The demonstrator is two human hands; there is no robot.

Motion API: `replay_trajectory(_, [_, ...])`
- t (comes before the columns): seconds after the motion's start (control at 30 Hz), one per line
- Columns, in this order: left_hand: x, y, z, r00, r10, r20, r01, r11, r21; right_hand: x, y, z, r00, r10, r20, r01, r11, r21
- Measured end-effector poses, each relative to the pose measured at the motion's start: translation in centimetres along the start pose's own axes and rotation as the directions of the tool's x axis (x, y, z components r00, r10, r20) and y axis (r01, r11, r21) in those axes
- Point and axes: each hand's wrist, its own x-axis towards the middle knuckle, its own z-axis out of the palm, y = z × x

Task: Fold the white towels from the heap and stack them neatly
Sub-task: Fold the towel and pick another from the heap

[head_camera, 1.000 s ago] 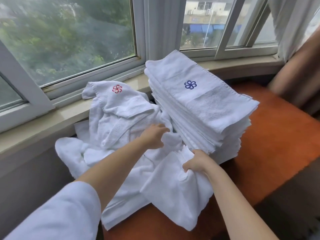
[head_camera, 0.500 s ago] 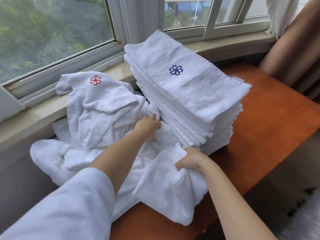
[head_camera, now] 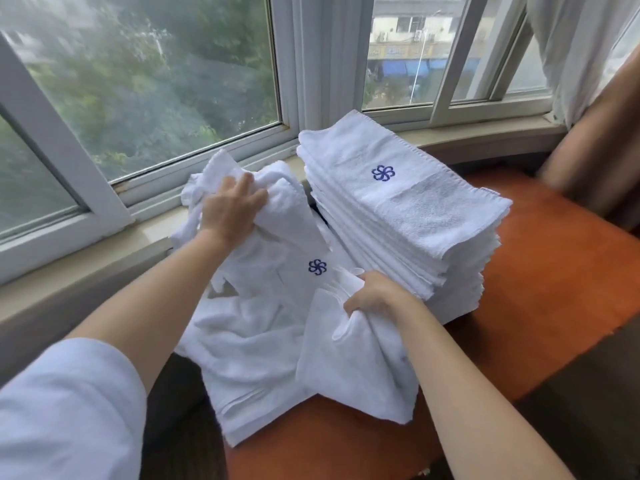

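A bay window (head_camera: 145, 98) and its sill (head_camera: 152, 237) border an orange bench (head_camera: 554, 289), bare to the right of the folded stack (head_camera: 408, 216). The left hand (head_camera: 230, 211) grips a raised towel (head_camera: 277, 209) from the heap (head_camera: 249, 341); the right hand (head_camera: 375, 294), beside the stack, pinches its lower edge.

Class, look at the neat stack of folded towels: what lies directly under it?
The stack sits on an orange-brown surface, bare to its right. The loose heap hides its lower left side, so what lies there cannot be seen.
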Motion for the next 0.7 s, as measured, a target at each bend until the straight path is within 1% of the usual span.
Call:
replay_trajectory(0.13, [-0.7,-2.7,0.6,0.988,-0.128,0.084,0.114,0.981,0.158,0.1,-0.5,0.5,0.998,-0.047,-0.029,0.048,0.998,0.043])
replay_trajectory(0.2, [-1.2,-2.9,1.2,0.971,-0.172,0.167,0.131,0.963,0.235,0.3,-0.8,0.4,0.997,-0.056,-0.058,0.062,0.993,0.100])
replay_trajectory(0.3, [-1.3,-2.6,1.5,0.933,-0.221,0.285,0.111,0.927,0.358,0.8,-1.2,-0.4,0.992,-0.034,-0.120,0.060,0.973,0.224])
replay_trajectory(0.33, [-1.1,-2.6,1.5,0.911,-0.209,0.355,0.063,0.923,0.380,0.9,-1.4,-0.7,0.990,-0.030,-0.140,0.067,0.961,0.267])
replay_trajectory(0.37, [-1.0,-2.7,1.1,0.872,-0.175,0.456,0.002,0.935,0.354,1.1,-1.7,-0.9,0.986,-0.032,-0.161,0.080,0.949,0.305])
replay_trajectory(0.4, [-1.0,-2.5,0.9,0.824,-0.110,0.555,-0.110,0.931,0.347,1.3,-1.9,-1.1,0.983,-0.033,-0.182,0.094,0.937,0.337])
replay_trajectory(0.43, [-1.1,-2.0,1.0,0.757,-0.048,0.652,-0.207,0.928,0.309,1.5,-2.1,-1.1,0.978,-0.034,-0.205,0.109,0.925,0.363])
replay_trajectory(0.47, [-1.6,-1.2,1.7,0.667,-0.009,0.745,-0.284,0.922,0.265,1.7,-2.2,-1.1,0.973,-0.035,-0.229,0.123,0.915,0.385])
replay_trajectory(0.5, [-2.9,-0.2,2.3,0.612,0.005,0.791,-0.306,0.924,0.230,1.9,-2.4,-0.9,0.967,-0.035,-0.252,0.136,0.907,0.398])
replay_trajectory(0.53, [-3.7,0.2,3.1,0.545,0.013,0.839,-0.384,0.893,0.235,2.1,-2.5,-0.7,0.963,-0.035,-0.267,0.145,0.903,0.403])
replay_trajectory(0.57, [-4.4,0.4,3.4,0.548,0.050,0.835,-0.415,0.883,0.219,2.2,-2.7,-0.5,0.961,-0.034,-0.273,0.147,0.902,0.406])
replay_trajectory(0.6, [-4.7,0.6,3.6,0.578,0.080,0.812,-0.386,0.903,0.186,2.5,-2.7,-0.4,0.961,-0.030,-0.276,0.146,0.899,0.412])
replay_trajectory(0.63, [-4.8,0.9,3.1,0.581,0.100,0.808,-0.356,0.924,0.142,2.7,-2.8,-0.3,0.960,-0.027,-0.277,0.145,0.897,0.417])
replay_trajectory(0.67, [-5.3,0.8,2.7,0.521,0.142,0.842,-0.370,0.926,0.073,2.8,-2.8,-0.2,0.961,-0.025,-0.275,0.144,0.896,0.421])
replay_trajectory(0.7, [-5.7,0.5,2.2,0.481,0.115,0.869,-0.245,0.970,0.008,2.9,-2.9,-0.2,0.962,-0.024,-0.274,0.143,0.894,0.425])
